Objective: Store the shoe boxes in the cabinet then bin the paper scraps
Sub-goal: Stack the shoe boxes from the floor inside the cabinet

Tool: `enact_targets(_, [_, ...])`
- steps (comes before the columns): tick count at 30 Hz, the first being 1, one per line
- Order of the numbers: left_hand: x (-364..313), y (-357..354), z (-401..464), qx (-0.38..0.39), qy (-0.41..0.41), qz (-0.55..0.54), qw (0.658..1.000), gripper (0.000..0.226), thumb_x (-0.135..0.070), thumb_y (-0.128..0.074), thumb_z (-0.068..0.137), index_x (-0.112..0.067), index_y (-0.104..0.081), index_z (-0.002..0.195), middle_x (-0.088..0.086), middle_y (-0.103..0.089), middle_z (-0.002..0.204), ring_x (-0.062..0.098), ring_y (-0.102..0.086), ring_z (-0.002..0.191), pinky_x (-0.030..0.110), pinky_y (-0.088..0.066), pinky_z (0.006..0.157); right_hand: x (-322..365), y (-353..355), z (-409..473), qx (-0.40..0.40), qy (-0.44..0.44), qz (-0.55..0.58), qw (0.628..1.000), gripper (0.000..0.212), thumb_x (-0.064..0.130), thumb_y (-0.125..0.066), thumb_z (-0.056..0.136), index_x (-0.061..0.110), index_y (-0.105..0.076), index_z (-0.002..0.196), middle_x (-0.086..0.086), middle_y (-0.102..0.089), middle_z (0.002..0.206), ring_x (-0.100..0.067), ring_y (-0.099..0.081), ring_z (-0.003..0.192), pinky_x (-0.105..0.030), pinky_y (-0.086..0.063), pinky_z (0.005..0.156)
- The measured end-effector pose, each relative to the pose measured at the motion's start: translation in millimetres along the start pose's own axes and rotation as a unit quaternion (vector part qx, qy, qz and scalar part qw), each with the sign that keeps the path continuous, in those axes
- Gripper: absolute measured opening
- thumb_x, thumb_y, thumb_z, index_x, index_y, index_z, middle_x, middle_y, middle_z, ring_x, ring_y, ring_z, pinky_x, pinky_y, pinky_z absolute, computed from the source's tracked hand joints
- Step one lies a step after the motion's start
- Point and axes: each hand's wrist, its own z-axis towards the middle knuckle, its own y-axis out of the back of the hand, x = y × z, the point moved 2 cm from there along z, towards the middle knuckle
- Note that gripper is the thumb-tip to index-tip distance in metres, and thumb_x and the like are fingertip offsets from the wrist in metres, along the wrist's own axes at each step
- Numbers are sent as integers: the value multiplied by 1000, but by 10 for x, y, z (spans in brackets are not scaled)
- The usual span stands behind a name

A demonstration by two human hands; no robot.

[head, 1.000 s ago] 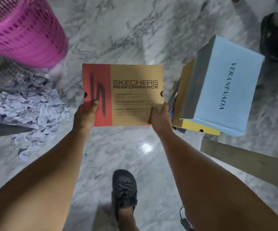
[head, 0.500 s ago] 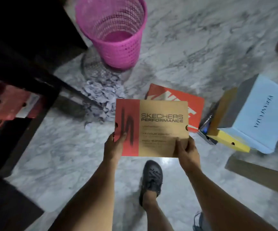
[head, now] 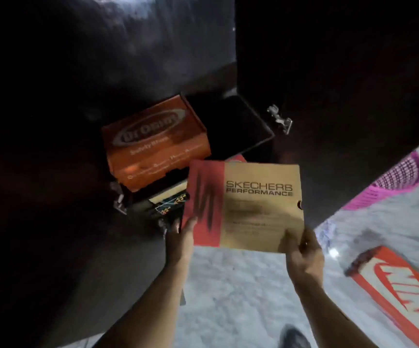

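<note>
Skechers box (head: 246, 207), red and tan with its printed lid facing up, is held flat and level in front of the dark cabinet (head: 128, 59), just below and right of the open shelf (head: 236, 126). Carrying it level by its near edge probably lets it slide straight into the dark gap on that shelf, beside the orange box (head: 153, 141) already sitting there with its lid facing up. Lower in the cabinet another patterned box (head: 170, 202) shows only its end, too dim to read.

Left hand (head: 180, 237) holds the near left corner, thumb on top of the red stripe, the other fingers hidden underneath. Right hand (head: 304, 249) takes the near right corner the same way, thumb pressed on the tan lid. Each grip is closed on the box, so the weight is shared on both sides.

Nike box (head: 399, 287) lies on the marble floor (head: 241, 285) to the right, not yet stored. Near the pink bin (head: 394, 182), a few paper scraps (head: 329, 229) show on the floor, not yet binned.
</note>
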Motion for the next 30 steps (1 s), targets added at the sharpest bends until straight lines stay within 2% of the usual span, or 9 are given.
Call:
enact_targets(2, [-453,239,192,-20,-51,-68,996,27,-35,-68,90,-24,-69,115,4,-72,106,5,-71,91,37,-58,84,582,-303,202,-8,51,11,999,58,57,-50,88,26,-59,136,-2,-72,104,-26,-66,93,-35,-49,77])
enact_targets(5, [-956,552,483,-120,-129,-121,977,47,-39,-68,80,-11,-70,118,-2,-72,103,12,-66,97,35,-51,87,1287,-746,523,31,83,27,996,51,48,-58,91,33,-57,140,3,-70,107,-20,-64,95,-32,-47,81])
enact_targets(8, [-1219,729,767,-200,-146,-152,957,54,-40,-63,73,-6,-70,115,-3,-67,93,11,-60,82,13,-44,74,1816,-1244,828,93,107,22,990,51,46,-59,95,43,-50,145,9,-69,119,-16,-65,109,-35,-52,92])
enact_targets(12, [-1304,826,1183,-234,-103,-180,950,55,-10,-69,90,-5,-52,142,10,-65,122,19,-63,102,11,-48,83,2123,-1927,1202,178,122,10,976,59,66,-55,89,45,-48,144,10,-68,123,-19,-66,115,-52,-55,100])
enact_targets(15, [-1238,789,1418,-259,-64,-188,945,63,-27,-69,95,-7,-42,148,12,-62,135,26,-61,121,33,-47,102,2198,-2303,1392,198,129,-31,971,65,71,-51,90,44,-41,148,3,-64,128,-30,-64,116,-59,-57,93])
enact_targets(18, [-1262,697,1549,-281,-11,-221,934,64,-50,-66,93,-10,-47,139,1,-65,123,18,-61,107,24,-42,89,2248,-2544,1568,200,126,-34,971,69,73,-48,92,43,-34,153,-4,-59,137,-31,-59,120,-60,-57,93])
enact_targets(22, [-1368,705,1754,-316,5,-229,921,80,-61,-65,88,-16,-41,151,-1,-65,131,19,-62,120,26,-44,98,2435,-2868,1782,220,111,-33,969,67,66,-48,98,34,-34,155,-10,-55,138,-34,-56,123,-60,-55,96])
enact_targets(26, [-1458,734,1903,-332,59,-257,906,70,-64,-63,88,-12,-55,134,1,-66,110,22,-65,108,25,-40,82,2472,-3123,1816,217,112,-36,969,68,70,-46,95,32,-38,150,-3,-57,117,-34,-63,113,-58,-58,91])
enact_targets(30, [-1433,693,1914,-317,74,-258,910,53,-68,-62,86,-15,-55,82,-5,-62,81,13,-61,71,24,-40,61,2388,-3133,1788,206,110,-67,970,77,80,-39,90,32,-35,149,-13,-62,129,-36,-65,112,-57,-58,89])
